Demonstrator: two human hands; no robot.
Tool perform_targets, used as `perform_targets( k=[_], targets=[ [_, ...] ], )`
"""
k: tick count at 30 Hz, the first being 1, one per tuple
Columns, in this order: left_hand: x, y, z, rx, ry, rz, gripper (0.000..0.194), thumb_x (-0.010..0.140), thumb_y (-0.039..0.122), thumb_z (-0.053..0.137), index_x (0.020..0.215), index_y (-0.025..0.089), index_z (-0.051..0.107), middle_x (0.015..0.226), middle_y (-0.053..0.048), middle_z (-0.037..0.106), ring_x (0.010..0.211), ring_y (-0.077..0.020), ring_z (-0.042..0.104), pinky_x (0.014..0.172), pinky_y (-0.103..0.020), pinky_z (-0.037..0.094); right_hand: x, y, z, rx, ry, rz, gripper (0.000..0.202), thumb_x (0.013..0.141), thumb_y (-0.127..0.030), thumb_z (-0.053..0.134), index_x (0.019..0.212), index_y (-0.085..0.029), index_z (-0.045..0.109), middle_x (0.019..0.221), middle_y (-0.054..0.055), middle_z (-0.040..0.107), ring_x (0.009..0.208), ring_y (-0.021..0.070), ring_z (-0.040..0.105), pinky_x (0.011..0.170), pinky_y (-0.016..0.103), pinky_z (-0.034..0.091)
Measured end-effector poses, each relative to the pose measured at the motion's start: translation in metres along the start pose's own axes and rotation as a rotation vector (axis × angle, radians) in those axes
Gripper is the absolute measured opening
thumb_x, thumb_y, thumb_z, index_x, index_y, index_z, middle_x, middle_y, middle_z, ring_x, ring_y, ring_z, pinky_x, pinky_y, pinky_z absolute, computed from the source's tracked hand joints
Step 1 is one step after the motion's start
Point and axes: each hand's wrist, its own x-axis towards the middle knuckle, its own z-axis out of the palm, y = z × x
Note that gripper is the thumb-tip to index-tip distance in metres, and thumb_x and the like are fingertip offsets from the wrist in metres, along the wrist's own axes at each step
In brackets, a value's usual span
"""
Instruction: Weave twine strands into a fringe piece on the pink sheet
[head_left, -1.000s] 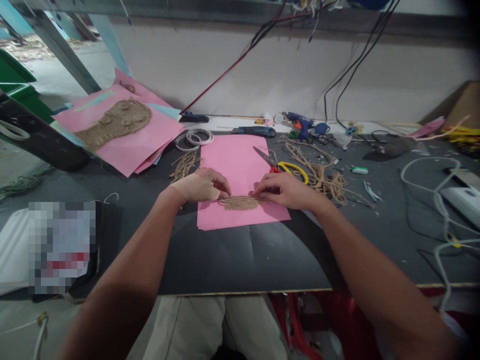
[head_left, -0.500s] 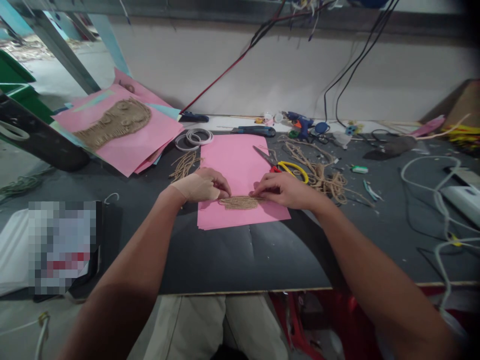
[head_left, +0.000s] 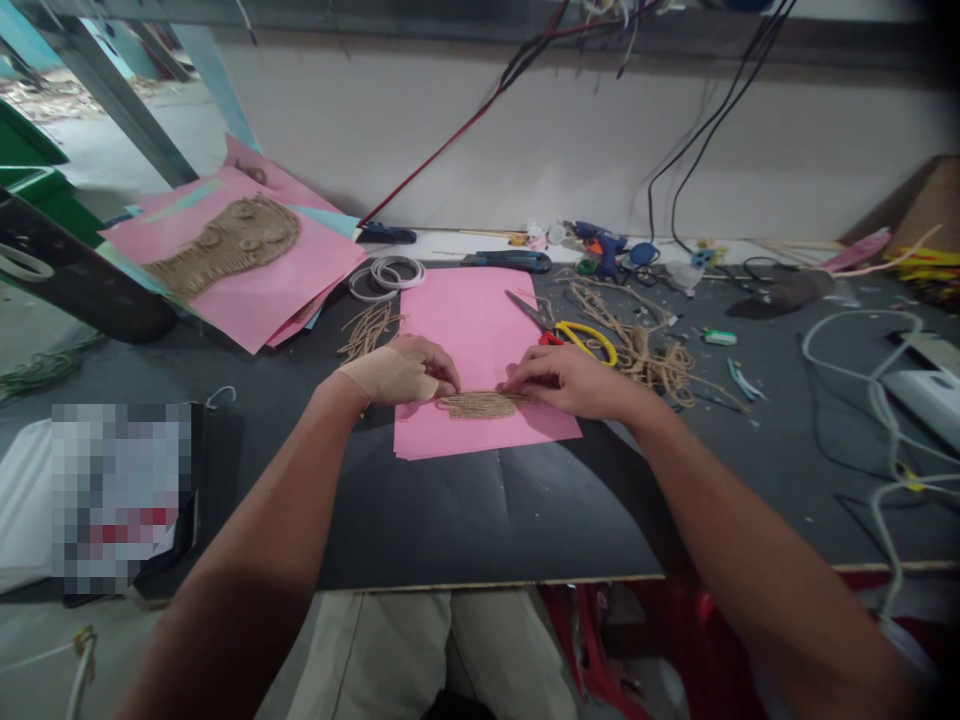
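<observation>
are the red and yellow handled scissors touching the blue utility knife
Apart. In the head view, the scissors lie nearer the person than the knife, with pink paper showing between blade tips and knife.

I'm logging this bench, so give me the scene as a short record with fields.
Left hand: at left end of twine strip
Right hand: at its right end
Under strip: pink paper
Across paper's right edge: scissors
Right of paper: loose twine
Left of paper: cut twine pieces
Behind paper: box cutter
Far left: pink sheets, twine shape on top
</observation>
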Motion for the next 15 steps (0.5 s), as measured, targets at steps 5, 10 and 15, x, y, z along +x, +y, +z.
perform_targets(
  k=[5, 10, 15],
  targets=[
    [-0.0002, 0.0017, -0.0003, 0.007, -0.005, 0.02, 0.022, 0.075, 0.024, 0.063, 0.089, 0.02, 0.08, 0.092, -0.005, 0.077, 0.08, -0.0168, 0.063, 0.072, -0.027, 0.044, -0.0002, 0.0, 0.0, -0.04, -0.013, -0.013, 0.028, 0.094, -0.018, 0.059, 0.115, -0.023, 0.076, 0.099, 0.007, 0.069, 0.086, 0.0177, 0.065, 0.079, 0.031, 0.049],
    [-0.0008, 0.0027, -0.0008, -0.016, -0.002, 0.016, 0.022, 0.075, 0.024, 0.064, 0.089, 0.021, 0.08, 0.092, -0.004, 0.077, 0.082, -0.0171, 0.064, 0.074, -0.027, 0.045, -0.0005, -0.0006, 0.001, -0.036, -0.023, -0.028, 0.03, 0.095, -0.017, 0.057, 0.117, -0.026, 0.076, 0.098, 0.007, 0.067, 0.085, 0.017, 0.064, 0.078, 0.03, 0.049],
    [-0.0025, 0.0049, 0.0001, 0.009, 0.023, 0.04, 0.021, 0.077, 0.029, 0.066, 0.089, 0.02, 0.08, 0.09, -0.004, 0.076, 0.08, -0.0168, 0.062, 0.072, -0.028, 0.044, 0.0, -0.001, 0.0018, -0.049, -0.025, -0.026, 0.031, 0.095, -0.017, 0.057, 0.117, -0.027, 0.076, 0.097, 0.007, 0.066, 0.084, 0.0168, 0.063, 0.077, 0.03, 0.048]
  ],
)
